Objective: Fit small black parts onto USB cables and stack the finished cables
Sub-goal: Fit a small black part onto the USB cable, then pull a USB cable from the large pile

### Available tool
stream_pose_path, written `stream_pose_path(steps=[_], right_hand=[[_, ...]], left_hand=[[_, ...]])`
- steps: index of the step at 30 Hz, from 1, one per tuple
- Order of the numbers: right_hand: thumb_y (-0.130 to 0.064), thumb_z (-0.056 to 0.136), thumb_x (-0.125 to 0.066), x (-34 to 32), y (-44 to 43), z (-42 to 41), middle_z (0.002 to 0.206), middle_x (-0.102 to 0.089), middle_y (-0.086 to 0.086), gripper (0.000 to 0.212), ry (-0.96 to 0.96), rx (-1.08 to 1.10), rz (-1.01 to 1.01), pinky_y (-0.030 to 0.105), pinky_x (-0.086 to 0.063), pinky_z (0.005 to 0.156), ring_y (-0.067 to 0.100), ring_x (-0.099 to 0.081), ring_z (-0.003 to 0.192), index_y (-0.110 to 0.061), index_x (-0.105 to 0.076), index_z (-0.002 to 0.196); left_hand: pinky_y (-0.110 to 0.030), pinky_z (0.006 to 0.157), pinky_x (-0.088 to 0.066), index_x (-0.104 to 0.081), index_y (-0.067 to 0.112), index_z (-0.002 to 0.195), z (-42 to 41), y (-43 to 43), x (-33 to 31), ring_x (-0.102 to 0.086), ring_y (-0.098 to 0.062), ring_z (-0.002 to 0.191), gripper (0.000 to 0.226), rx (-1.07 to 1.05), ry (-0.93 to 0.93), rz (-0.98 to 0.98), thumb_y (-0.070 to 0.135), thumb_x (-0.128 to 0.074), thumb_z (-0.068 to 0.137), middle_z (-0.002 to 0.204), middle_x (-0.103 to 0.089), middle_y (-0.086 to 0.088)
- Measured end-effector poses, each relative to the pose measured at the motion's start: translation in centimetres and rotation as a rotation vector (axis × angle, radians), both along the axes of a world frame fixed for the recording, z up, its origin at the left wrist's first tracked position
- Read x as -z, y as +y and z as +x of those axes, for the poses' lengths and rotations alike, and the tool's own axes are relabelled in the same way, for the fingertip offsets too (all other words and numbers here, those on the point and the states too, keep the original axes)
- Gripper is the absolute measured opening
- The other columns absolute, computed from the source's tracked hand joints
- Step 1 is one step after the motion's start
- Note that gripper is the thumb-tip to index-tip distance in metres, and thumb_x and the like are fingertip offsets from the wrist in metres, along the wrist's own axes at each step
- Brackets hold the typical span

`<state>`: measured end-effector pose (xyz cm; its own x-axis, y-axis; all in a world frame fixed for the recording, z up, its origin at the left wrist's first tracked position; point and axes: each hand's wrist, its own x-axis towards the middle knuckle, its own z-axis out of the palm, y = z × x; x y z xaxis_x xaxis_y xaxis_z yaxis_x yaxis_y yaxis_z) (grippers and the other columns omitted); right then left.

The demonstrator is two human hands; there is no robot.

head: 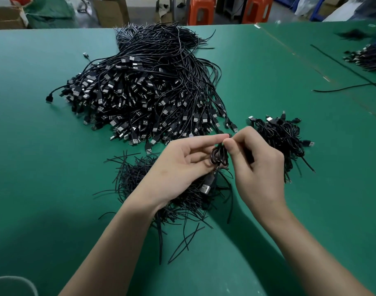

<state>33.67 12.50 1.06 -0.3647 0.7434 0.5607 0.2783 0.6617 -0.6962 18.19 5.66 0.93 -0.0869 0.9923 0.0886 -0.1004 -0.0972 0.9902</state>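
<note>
Factory workshop: green worktable (44, 146), cable heap (144, 92), cardboard boxes (110, 11), stools (201, 10).

Both bare forearms reach forward. The left hand (182, 167), palm turned up, pinches the top of the coiled cable (222, 154) from its left. The right hand (259, 165), fingers curled, pinches it from its right.

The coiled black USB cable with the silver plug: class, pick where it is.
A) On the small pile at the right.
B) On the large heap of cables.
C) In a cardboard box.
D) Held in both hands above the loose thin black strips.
D: the left hand and the right hand both pinch the coiled black USB cable, its silver plug hanging over the loose thin black strips.
</note>
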Motion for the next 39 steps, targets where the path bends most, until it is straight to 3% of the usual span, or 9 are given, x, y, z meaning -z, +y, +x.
stream_pose_path(steps=[4,6,12,20,24,28,32,36,39], right_hand=[[-0.026,0.102,-0.059,0.0,-0.4,-0.4,0.068,-0.051,-0.003,0.024,-0.008,-0.011,-0.034,0.011,-0.026,0.051,0.004,-0.038,0.053,-0.018,-0.054,0.080],[-0.025,0.102,-0.058,-0.2,-0.4,-0.6,0.068,-0.050,-0.003,0.023,-0.003,-0.024,-0.038,0.012,-0.026,0.051,0.004,-0.038,0.053,-0.018,-0.054,0.080],[-0.024,0.101,-0.059,-0.5,-0.3,-0.8,0.067,-0.049,0.000,0.023,0.032,-0.066,-0.090,0.014,-0.028,0.052,0.008,-0.038,0.056,-0.016,-0.055,0.080],[-0.031,0.102,-0.058,-0.6,0.3,-0.5,0.067,-0.053,-0.002,0.023,-0.043,-0.118,-0.283,0.024,-0.034,0.055,0.004,-0.040,0.059,-0.026,-0.058,0.079],[-0.037,0.103,-0.055,-1.0,0.8,0.4,0.066,-0.057,-0.016,0.023,-0.082,-0.201,-0.473,0.024,-0.040,0.061,0.005,-0.049,0.063,-0.032,-0.068,0.085],[-0.029,0.100,-0.063,-1.8,2.1,1.2,0.068,-0.061,-0.012,0.019,-0.019,-0.265,-0.695,0.027,-0.049,0.058,0.010,-0.059,0.067,-0.023,-0.076,0.086],[-0.030,0.094,-0.070,-2.4,3.8,1.4,0.063,-0.064,-0.006,0.020,-0.125,-0.116,-0.556,0.030,-0.051,0.057,0.010,-0.060,0.062,-0.020,-0.073,0.077],[-0.039,0.090,-0.069,-4.2,6.8,2.0,0.062,-0.065,-0.009,0.023,-0.346,0.174,-0.255,0.018,-0.045,0.056,0.000,-0.059,0.061,-0.023,-0.068,0.073],[-0.037,0.090,-0.063,-5.6,9.6,2.8,0.074,-0.066,-0.003,0.021,-0.618,0.406,-0.054,0.032,-0.046,0.062,0.026,-0.062,0.076,-0.019,-0.067,0.080]], left_hand=[[-0.018,0.068,-0.057,-0.078,0.018,0.104,0.1,-0.1,0.1,-0.073,-0.011,0.071,0.025,-0.131,0.120,-0.005,-0.002,-0.065,0.097,0.087,-0.078,-0.001],[-0.018,0.066,-0.053,-0.077,0.016,0.090,0.0,0.1,0.1,-0.070,-0.010,0.068,0.011,-0.192,0.200,-0.016,0.016,-0.070,0.098,0.078,-0.075,0.000],[-0.018,0.066,-0.050,-0.069,0.025,0.068,0.2,0.0,-0.2,-0.061,-0.010,0.059,0.037,-0.164,0.189,-0.026,0.028,-0.061,0.104,0.066,-0.064,0.006],[-0.021,0.064,-0.049,-0.061,0.018,0.069,0.3,0.1,0.2,-0.057,-0.011,0.053,0.039,-0.195,0.197,-0.066,0.035,-0.060,0.104,0.060,-0.064,0.003],[-0.019,0.055,-0.045,-0.064,0.018,0.069,0.4,0.6,0.1,-0.062,-0.013,0.049,0.040,-0.199,0.349,-0.134,0.038,-0.061,0.103,0.060,-0.068,0.000],[-0.016,0.058,-0.042,-0.066,0.015,0.067,0.0,1.8,-0.8,-0.061,-0.007,0.049,0.045,-0.157,0.526,-0.142,0.036,-0.057,0.106,0.056,-0.069,0.001],[-0.026,0.068,-0.047,-0.069,0.016,0.078,-0.7,3.7,-1.9,-0.067,-0.003,0.061,0.040,0.001,0.708,-0.162,0.029,-0.048,0.109,0.065,-0.074,0.005],[-0.024,0.059,-0.051,-0.075,0.023,0.095,-2.8,6.7,-1.9,-0.069,-0.007,0.064,0.025,-0.236,0.974,-0.249,0.038,-0.057,0.104,0.071,-0.072,0.007],[-0.024,0.054,-0.040,-0.075,0.017,0.096,-3.9,8.8,-1.0,-0.069,-0.021,0.076,0.036,-0.410,1.242,-0.305,0.049,-0.058,0.101,0.079,-0.073,-0.001]])
